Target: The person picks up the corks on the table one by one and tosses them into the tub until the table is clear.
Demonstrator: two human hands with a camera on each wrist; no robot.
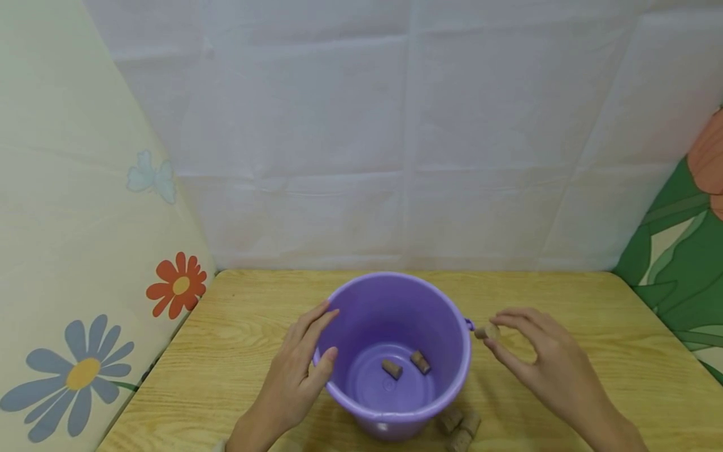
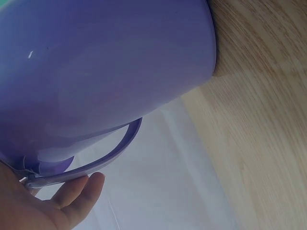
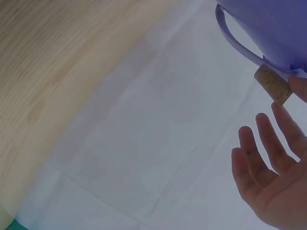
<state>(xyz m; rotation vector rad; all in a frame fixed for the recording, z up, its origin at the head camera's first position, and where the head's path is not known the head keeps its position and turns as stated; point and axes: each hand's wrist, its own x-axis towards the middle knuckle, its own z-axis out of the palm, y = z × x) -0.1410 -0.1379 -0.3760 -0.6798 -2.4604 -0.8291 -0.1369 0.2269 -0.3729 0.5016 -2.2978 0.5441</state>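
Note:
A purple bucket (image 1: pixel 390 414) stands on the table, with two corks (image 1: pixel 392 369) lying on its bottom. My left hand (image 1: pixel 302 370) holds the bucket's left rim, thumb and a fingertip reaching over the edge. In the left wrist view, other fingers (image 2: pixel 84 196) lie along the bucket's handle (image 2: pixel 112 154). Right of the bucket, my right hand (image 1: pixel 550 358) pinches a cork (image 1: pixel 487 331) between thumb and index finger, level with the rim in the head view. The remaining fingers spread apart in the right wrist view, below the held cork (image 3: pixel 273 85).
Several more corks (image 1: pixel 464 432) lie on the wooden table (image 1: pixel 254 326) at the bucket's front right, partly hidden by it. A white sheet (image 1: pixel 339 125) hangs behind the table; flower-printed cloths (image 1: pixel 56 251) flank both sides.

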